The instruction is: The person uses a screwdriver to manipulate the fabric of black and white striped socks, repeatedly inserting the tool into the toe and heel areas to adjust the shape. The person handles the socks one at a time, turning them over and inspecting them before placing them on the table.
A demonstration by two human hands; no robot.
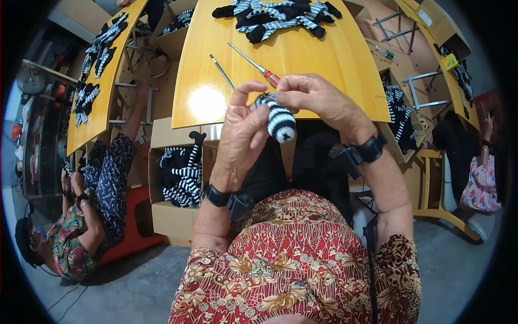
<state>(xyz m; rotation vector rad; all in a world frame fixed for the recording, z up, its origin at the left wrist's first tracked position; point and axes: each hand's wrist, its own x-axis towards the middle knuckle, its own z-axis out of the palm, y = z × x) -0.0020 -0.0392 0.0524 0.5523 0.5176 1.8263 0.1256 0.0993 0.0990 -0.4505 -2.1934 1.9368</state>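
A small black-and-white striped knitted piece (281,127), shaped like a stuffed tube with a rounded white end, is between my hands over the near table edge. My left hand (242,123) grips its left side with the thumb, the index finger arched above it. My right hand (310,93) is closed in a pinch at its upper end, where the fingertips hide what they hold. Just beyond my hands, a screwdriver with a red handle (271,78) lies on the yellow table (345,70). Another thin metal shaft (220,70) lies left of it, its near end hidden behind my left hand.
Striped and black knitted pieces (280,19) are heaped at the table's far end. Cardboard boxes of them stand below left (175,220) and right (402,154). Side tables (116,81) flank mine. One person (75,237) sits at the left, another (482,183) at the right.
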